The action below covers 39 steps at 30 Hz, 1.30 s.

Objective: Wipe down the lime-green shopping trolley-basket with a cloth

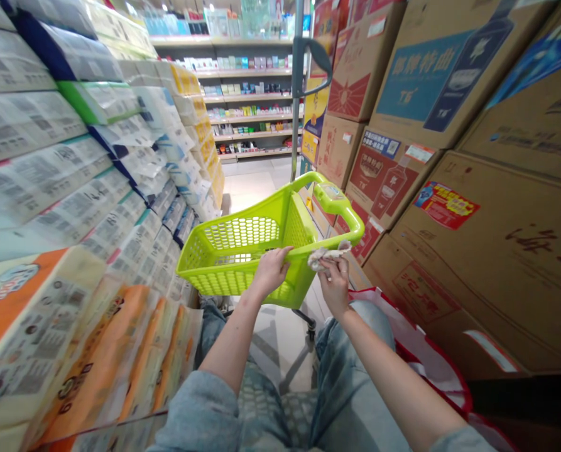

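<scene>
The right hand (335,280) pinches a pale cloth (325,256) against the near end of the handle (354,223) on the green cart (299,226) while the left hand (271,274) clasps its near rim (233,267), apparently a wiping step that calls for bracing the cart and working toward the handle's far corner.

The blue panel (423,80) on an upper carton (445,68) read "郎牌特曲" with "T6" beneath; "T6" stood again under its printed bottle (466,72). The carton below (389,177) also carried "T6". Most other lettering was too blurred or small.
</scene>
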{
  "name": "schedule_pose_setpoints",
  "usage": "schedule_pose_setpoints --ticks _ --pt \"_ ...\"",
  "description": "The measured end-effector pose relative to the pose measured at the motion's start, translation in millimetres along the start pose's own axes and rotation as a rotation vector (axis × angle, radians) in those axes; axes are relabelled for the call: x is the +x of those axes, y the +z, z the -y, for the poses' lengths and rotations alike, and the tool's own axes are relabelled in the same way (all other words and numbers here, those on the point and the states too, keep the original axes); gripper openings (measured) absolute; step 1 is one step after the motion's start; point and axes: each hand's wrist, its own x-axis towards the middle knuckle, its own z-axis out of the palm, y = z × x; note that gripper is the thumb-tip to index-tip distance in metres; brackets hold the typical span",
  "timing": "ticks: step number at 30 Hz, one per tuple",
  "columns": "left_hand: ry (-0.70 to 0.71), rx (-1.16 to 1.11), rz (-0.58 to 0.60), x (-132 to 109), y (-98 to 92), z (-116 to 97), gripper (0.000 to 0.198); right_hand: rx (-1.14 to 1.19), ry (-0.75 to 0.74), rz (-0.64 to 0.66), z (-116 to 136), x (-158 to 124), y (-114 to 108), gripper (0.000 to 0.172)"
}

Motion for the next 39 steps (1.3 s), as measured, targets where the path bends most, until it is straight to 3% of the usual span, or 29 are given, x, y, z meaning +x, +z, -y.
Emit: schedule_pose_setpoints --ticks 2,7,11,15,18,25,29,35,39 --pt "-0.004 0.010 -0.005 0 0.5 -2 0.043 -0.003 -0.008 0.039 -5 -15 10 0.020" --pt "-0.021 0.030 -0.030 0 2.4 -5 0.042 -0.085 -0.124 0.308 -13 -45 13 0.022" --pt "-0.014 0.027 -0.036 -1 4.4 -5 0.040 -0.181 -0.019 0.143 -3 -41 2 0.021" --pt "-0.023 0.028 -0.050 -3 5.8 -6 0.040 -0.017 0.125 -0.011 8 -20 -3 0.028" --pt "-0.023 0.031 -0.058 -4 5.8 -8 0.040 0.041 0.140 -0.003 5 -16 2 0.027" --pt "-0.035 0.037 -0.060 -4 5.8 -12 0.040 0.086 0.152 0.138 -27 -59 24 0.021" --pt "-0.042 0.045 -0.052 -3 7.0 -11 0.040 0.103 0.200 0.187 -26 -63 22 0.016" --pt "-0.045 0.057 -0.057 -2 10.3 -9 0.040 0.121 0.227 0.066 -5 -39 11 0.022" --pt "-0.047 0.065 -0.061 -2 11.0 -11 0.040 0.192 0.279 -0.010 -12 -49 26 0.018"
